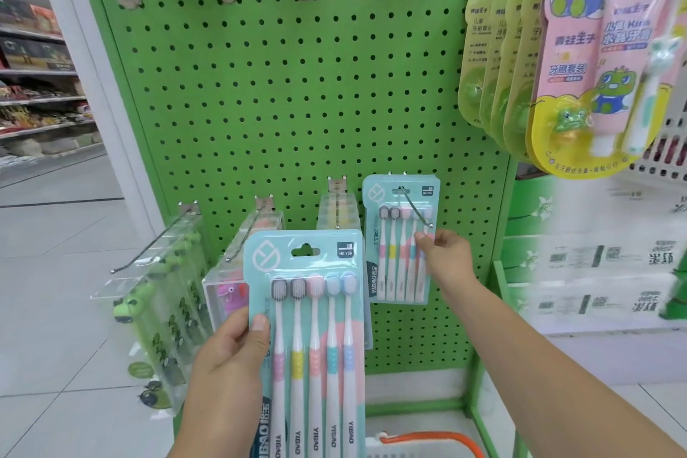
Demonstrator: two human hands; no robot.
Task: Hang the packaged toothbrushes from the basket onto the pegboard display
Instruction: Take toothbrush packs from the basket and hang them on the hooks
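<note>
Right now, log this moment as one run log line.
left hand: holds toothbrush pack | right hand: pinches hung pack on hook | pegboard: upper hooks bare

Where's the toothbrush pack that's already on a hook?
The hung pack is low on the green pegboard, right of centre, with the right hand pinching its right edge.

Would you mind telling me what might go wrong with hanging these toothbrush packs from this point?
1. The right hand pinches the hung pack low at one edge; a tug might slide it off the hook.
2. The left hand holds the next pack by one side only, so it may tilt and its hang hole miss the hook.
</note>
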